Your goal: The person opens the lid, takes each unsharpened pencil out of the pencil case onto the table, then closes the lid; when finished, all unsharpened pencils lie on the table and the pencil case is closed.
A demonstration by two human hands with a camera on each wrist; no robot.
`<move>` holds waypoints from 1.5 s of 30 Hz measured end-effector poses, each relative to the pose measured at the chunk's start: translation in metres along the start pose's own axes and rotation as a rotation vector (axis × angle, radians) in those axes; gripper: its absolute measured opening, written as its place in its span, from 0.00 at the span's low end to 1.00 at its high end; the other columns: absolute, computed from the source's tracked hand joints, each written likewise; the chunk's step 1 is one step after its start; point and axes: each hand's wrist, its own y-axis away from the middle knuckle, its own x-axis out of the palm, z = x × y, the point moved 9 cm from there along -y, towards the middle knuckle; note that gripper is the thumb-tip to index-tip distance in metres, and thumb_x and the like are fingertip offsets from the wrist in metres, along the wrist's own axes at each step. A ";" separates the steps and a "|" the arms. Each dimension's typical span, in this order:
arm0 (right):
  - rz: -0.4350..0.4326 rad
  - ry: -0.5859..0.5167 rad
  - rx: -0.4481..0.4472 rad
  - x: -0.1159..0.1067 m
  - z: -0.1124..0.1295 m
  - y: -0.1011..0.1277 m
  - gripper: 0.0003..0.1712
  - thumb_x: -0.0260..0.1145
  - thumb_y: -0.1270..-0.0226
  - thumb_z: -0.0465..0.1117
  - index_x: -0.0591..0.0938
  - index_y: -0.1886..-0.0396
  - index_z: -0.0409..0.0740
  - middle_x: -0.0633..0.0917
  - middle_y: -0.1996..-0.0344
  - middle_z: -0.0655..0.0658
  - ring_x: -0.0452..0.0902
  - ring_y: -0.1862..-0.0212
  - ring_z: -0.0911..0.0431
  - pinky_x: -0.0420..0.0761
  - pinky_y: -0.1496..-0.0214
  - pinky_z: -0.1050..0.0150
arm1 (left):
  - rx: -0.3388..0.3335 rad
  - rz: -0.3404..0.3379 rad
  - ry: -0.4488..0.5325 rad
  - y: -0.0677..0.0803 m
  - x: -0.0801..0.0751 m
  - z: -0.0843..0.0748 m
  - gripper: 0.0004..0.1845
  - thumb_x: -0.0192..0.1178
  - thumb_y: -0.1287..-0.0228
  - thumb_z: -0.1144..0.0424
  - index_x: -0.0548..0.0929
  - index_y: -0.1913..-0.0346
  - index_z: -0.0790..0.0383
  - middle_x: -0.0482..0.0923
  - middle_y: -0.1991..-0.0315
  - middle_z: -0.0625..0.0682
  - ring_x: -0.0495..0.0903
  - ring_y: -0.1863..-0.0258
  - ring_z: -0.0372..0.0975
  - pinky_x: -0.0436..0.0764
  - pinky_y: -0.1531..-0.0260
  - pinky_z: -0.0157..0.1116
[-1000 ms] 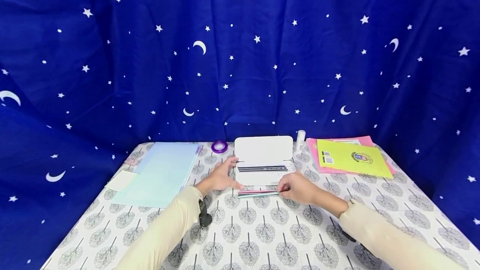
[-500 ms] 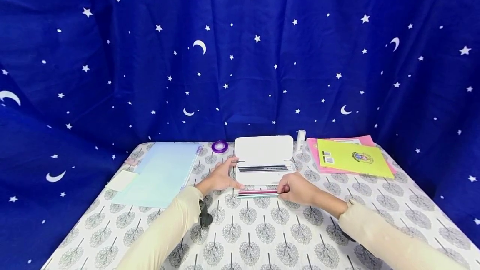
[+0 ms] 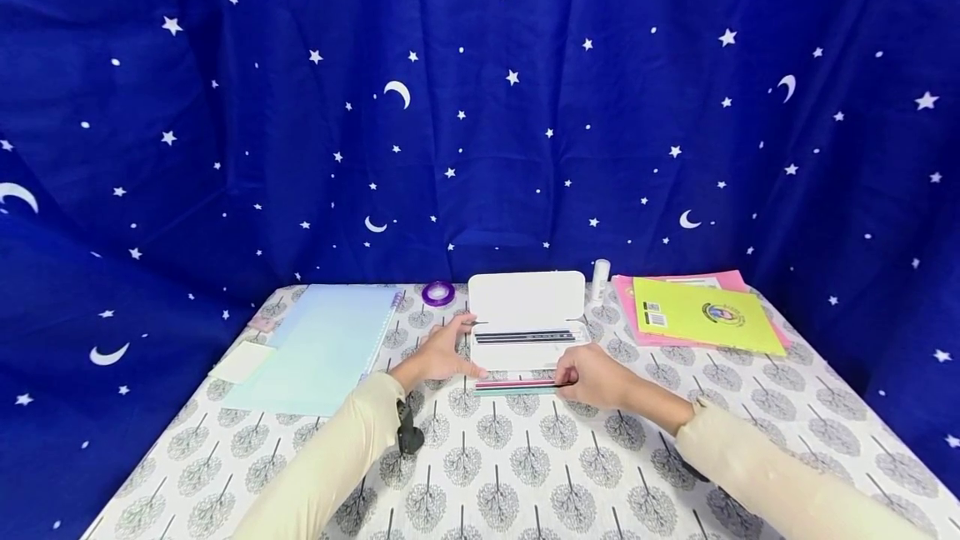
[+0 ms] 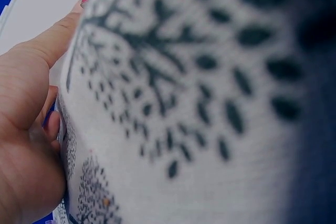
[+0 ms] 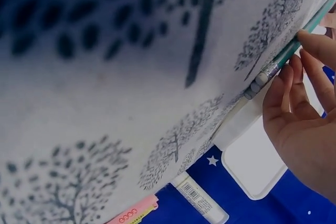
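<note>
at the far left of the table (image 3: 525, 473) we see a pale yellow sticky pad (image 3: 242, 362) and, touching its right edge, a light blue spiral notebook (image 3: 322, 348), with a purple roll of tape (image 3: 438, 293) behind the notebook's far corner. next comes our left hand (image 3: 438, 355), which lies on the tree-print cloth with fingers straight and spread, the fingertips touching the left end of the open white pencil case (image 3: 527, 307); in the left wrist view this hand (image 4: 26, 129) is flat on the cloth and grips nothing. the case stands in the middle of the table with its lid up, and dark pencils (image 3: 525, 337) lie lengthwise in its tray. just in front of the case, on the cloth, lies a small row of pencils (image 3: 514, 387), one pink and one green among them, parallel to the case's front edge. our right hand (image 3: 596, 377) is at the right end of that row, fingers curled, pinching the end of the pencils; the right wrist view shows the fingertips (image 5: 315, 45) on the green pencil (image 5: 294, 51) near its eraser end. further right, behind the case's corner, stands a white glue stick (image 3: 600, 277), and beyond it a yellow-green booklet (image 3: 705, 317) lies on top of pink paper (image 3: 626, 294).
</note>
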 end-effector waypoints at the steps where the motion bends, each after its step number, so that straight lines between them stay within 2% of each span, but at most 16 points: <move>1: 0.000 -0.007 -0.003 0.000 0.000 0.000 0.08 0.77 0.51 0.32 0.86 0.74 0.46 0.79 0.77 0.61 0.72 0.72 0.67 0.76 0.67 0.70 | -0.001 0.001 0.001 0.000 0.000 0.000 0.59 0.81 0.63 0.45 0.59 0.25 0.44 0.67 0.29 0.46 0.61 0.32 0.48 0.54 0.32 0.59; 8: -0.042 -0.051 -0.004 -0.010 -0.002 -0.008 0.05 0.75 0.44 0.37 0.85 0.70 0.48 0.81 0.73 0.58 0.75 0.67 0.62 0.77 0.61 0.64 | -0.009 0.003 -0.012 -0.001 0.000 0.000 0.59 0.80 0.62 0.45 0.59 0.25 0.43 0.67 0.29 0.46 0.61 0.32 0.48 0.53 0.31 0.58; 16: -0.062 0.013 0.038 -0.023 -0.015 -0.024 0.05 0.71 0.40 0.34 0.85 0.64 0.41 0.86 0.66 0.51 0.80 0.61 0.56 0.80 0.53 0.53 | -0.004 0.000 -0.009 0.000 -0.001 0.000 0.59 0.81 0.63 0.45 0.59 0.25 0.45 0.67 0.29 0.47 0.61 0.32 0.49 0.53 0.32 0.59; 20: -0.072 0.014 0.022 -0.026 -0.021 -0.032 0.04 0.70 0.41 0.32 0.85 0.65 0.40 0.87 0.67 0.49 0.82 0.62 0.52 0.80 0.52 0.47 | -0.006 0.001 -0.017 0.000 0.000 0.000 0.59 0.81 0.63 0.46 0.59 0.25 0.44 0.68 0.29 0.46 0.61 0.32 0.48 0.54 0.31 0.58; 24: -0.100 0.033 0.015 -0.026 -0.027 -0.040 0.05 0.68 0.44 0.31 0.85 0.66 0.38 0.87 0.69 0.47 0.83 0.63 0.51 0.81 0.55 0.48 | 0.004 -0.004 -0.016 -0.001 0.001 -0.001 0.59 0.81 0.63 0.46 0.59 0.25 0.45 0.68 0.30 0.47 0.61 0.32 0.48 0.54 0.32 0.58; 33: -0.029 0.063 0.152 -0.019 -0.048 -0.058 0.12 0.71 0.43 0.37 0.86 0.60 0.36 0.89 0.62 0.41 0.84 0.55 0.45 0.79 0.45 0.47 | -0.010 -0.001 -0.024 -0.002 0.002 0.001 0.59 0.80 0.63 0.44 0.59 0.25 0.43 0.68 0.30 0.45 0.62 0.32 0.47 0.56 0.32 0.58; 37: 0.001 0.064 0.168 -0.017 -0.051 -0.060 0.13 0.72 0.43 0.38 0.86 0.59 0.36 0.89 0.61 0.40 0.84 0.53 0.45 0.78 0.43 0.47 | -0.010 0.004 -0.034 -0.003 0.001 0.000 0.59 0.80 0.63 0.44 0.59 0.25 0.43 0.68 0.30 0.44 0.62 0.33 0.47 0.59 0.33 0.58; 45: 0.033 0.047 0.158 -0.012 -0.051 -0.063 0.13 0.71 0.42 0.38 0.86 0.58 0.36 0.89 0.62 0.42 0.84 0.55 0.46 0.80 0.45 0.48 | -0.004 0.005 -0.044 -0.002 -0.001 0.001 0.59 0.80 0.63 0.43 0.59 0.25 0.45 0.68 0.29 0.46 0.61 0.32 0.48 0.53 0.31 0.57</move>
